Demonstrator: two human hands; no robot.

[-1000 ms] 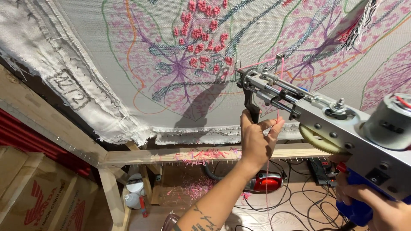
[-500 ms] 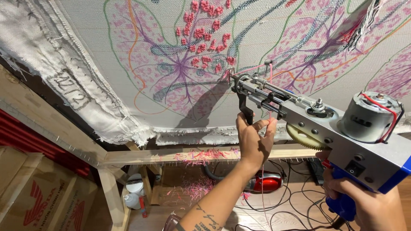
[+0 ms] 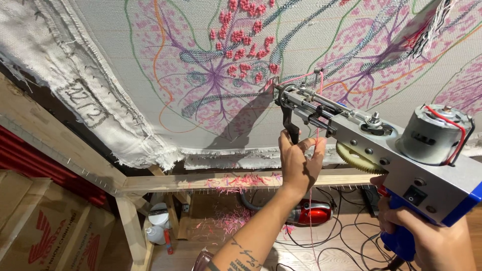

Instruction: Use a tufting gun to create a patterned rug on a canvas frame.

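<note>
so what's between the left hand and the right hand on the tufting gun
In the head view, the toothed yellow gear under the tufting gun body sits between the left hand and right hand.

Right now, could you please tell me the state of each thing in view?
tufting gun: held up, tip against the cloth.
left hand: gripping the gun's front handle.
right hand: closed on the blue rear grip.
backing cloth: stretched on the frame, partly tufted.
pink yarn: threaded through the gun, hanging down.

Bare left forearm (image 3: 251, 231) with dark tattoo lettering, sleeveless, right hand (image 3: 437, 241) bare, no gloves
</note>
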